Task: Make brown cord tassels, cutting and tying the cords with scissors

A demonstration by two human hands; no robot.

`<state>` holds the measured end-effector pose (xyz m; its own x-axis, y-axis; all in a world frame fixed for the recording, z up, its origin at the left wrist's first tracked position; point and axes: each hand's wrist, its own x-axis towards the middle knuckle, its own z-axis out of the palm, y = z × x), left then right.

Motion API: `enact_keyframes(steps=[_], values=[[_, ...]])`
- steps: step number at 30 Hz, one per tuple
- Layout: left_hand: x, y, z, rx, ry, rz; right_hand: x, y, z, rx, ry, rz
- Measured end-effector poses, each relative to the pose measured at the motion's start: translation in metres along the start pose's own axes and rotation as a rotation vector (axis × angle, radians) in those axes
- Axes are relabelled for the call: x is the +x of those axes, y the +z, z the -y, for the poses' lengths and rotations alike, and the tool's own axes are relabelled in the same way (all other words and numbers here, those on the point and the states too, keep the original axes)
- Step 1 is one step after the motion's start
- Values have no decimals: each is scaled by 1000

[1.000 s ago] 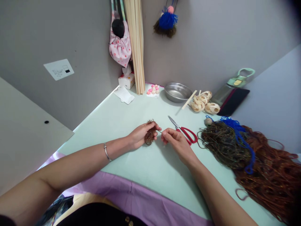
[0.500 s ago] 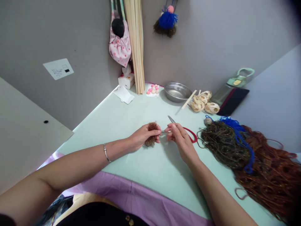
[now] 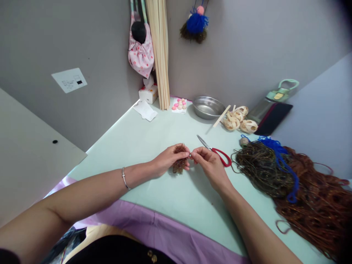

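Between the thumb and fingers of my left hand is a small bundle of brown yarn, its looped ends sticking out above and below. My right hand meets it from the right, thumb and index finger pinched at a tiny pale bit by the left fingertips. What exactly that pinch holds is too small to make out. Just behind the right hand lie red-handled scissors, blades pointing up and left on the pale green tabletop.
Dark olive yarn, blue yarn and reddish-brown yarn are heaped at the right. Along the back stand a metal bowl, coiled wood strips, a bottle, a phone, pink beads and a tissue box.
My right hand has moved slightly left and its fingers have closed into a pinch at the left fingertips. The left hand keeps hold of the yarn bundle, which has turned slightly.
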<state>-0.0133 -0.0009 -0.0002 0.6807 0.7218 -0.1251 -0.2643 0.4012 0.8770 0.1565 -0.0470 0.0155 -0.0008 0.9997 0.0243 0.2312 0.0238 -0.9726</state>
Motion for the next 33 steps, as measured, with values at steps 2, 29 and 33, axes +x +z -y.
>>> enact_keyframes(steps=[2, 29, 33], values=[[-1, 1, -1, 14, -13, 5, 0, 0, 1, 22, 8, 2], [1, -2, -4, -38, 53, -30, -2, 6, 5, 173, 30, 32], [1, -4, -2, 24, 24, -6, -1, 5, 5, 164, 34, -14]])
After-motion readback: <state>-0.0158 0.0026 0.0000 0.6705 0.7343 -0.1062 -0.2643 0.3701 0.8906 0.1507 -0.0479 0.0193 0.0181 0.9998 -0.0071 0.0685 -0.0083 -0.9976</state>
